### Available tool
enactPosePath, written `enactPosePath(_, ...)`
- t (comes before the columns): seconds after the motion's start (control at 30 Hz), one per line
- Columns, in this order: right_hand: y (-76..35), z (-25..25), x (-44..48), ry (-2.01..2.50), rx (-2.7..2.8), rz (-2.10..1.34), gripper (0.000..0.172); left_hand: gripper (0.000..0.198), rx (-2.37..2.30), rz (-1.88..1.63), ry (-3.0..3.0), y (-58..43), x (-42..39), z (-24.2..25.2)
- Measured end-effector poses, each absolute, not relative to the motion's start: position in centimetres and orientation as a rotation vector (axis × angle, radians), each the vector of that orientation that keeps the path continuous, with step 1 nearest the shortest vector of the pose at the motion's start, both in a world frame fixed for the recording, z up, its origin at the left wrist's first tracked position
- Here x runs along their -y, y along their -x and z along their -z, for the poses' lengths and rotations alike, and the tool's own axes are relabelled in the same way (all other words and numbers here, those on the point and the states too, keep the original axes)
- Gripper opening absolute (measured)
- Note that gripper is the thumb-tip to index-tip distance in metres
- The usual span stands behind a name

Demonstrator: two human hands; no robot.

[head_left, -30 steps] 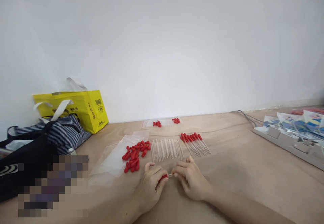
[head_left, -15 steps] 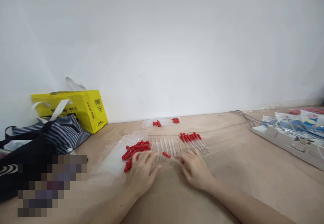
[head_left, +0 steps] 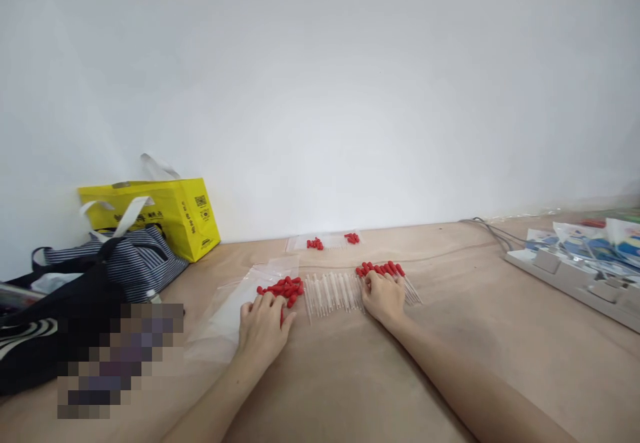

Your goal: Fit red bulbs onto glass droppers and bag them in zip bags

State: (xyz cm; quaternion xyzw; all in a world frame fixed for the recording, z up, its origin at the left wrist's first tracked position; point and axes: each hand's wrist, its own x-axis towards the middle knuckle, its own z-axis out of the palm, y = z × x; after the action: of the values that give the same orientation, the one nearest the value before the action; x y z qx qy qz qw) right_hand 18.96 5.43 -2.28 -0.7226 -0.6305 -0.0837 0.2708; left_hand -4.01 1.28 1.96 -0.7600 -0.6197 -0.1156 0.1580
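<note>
My left hand (head_left: 263, 329) rests at the near edge of a pile of red rubber dropper bulbs (head_left: 286, 288), thumb apart from the fingers. Part of the pile is hidden under it. My right hand (head_left: 384, 298) is curled over a row of droppers with red bulbs (head_left: 398, 269), its fingers closed at the row's left side. The dropper in those fingers is mostly covered by the hand. Between both hands lies a row of thin clear glass tubes (head_left: 333, 293), side by side without bulbs.
Clear plastic bags (head_left: 235, 303) lie left of the bulbs. Farther back is another bag (head_left: 333, 241) with red bulbs. A yellow bag (head_left: 200, 226), striped bag (head_left: 145, 263) and black bag (head_left: 80, 316) stand left. At right are a white power strip (head_left: 575, 283) and printed packets (head_left: 580, 239).
My right hand has carried a red-bulbed dropper away from the glass tubes, right and back to the dropper row. My left hand has shifted left, away from the tubes. The view has turned slightly.
</note>
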Motion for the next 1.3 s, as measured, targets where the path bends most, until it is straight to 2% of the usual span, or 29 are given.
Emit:
enactPosePath(0.3, -19.0, 1.6, -4.7, 2.013, 1.754, 0.23, 0.027, 0.026, 1.942, 0.183, 2.301, 5.9, -0.9, -4.2)
enactPosePath(0.5, -18.9, 1.0, -4.8, 2.095, 1.832, 0.191, 0.026, 0.015, 1.956, 0.086, 2.409, 6.6, -1.1, -4.8)
enactPosePath(0.77, -18.6, 1.4, -5.1, 2.112, 1.9, 0.197, 0.026, 0.012, 2.004, 0.141, 2.419, 6.2, -1.5, -4.0)
enactPosePath(1.1, -18.7, 1.8, -4.2, 1.924, 1.834, 0.266, 0.024, 0.006, 2.042, 0.361, 2.4, 6.0, -1.7, -3.7)
enactPosePath(1.3, -19.4, 2.7, -2.1, 1.626, 1.922, 0.135, 0.02, 0.024, 1.756, 0.906, 2.467, 4.9, -1.4, -2.3)
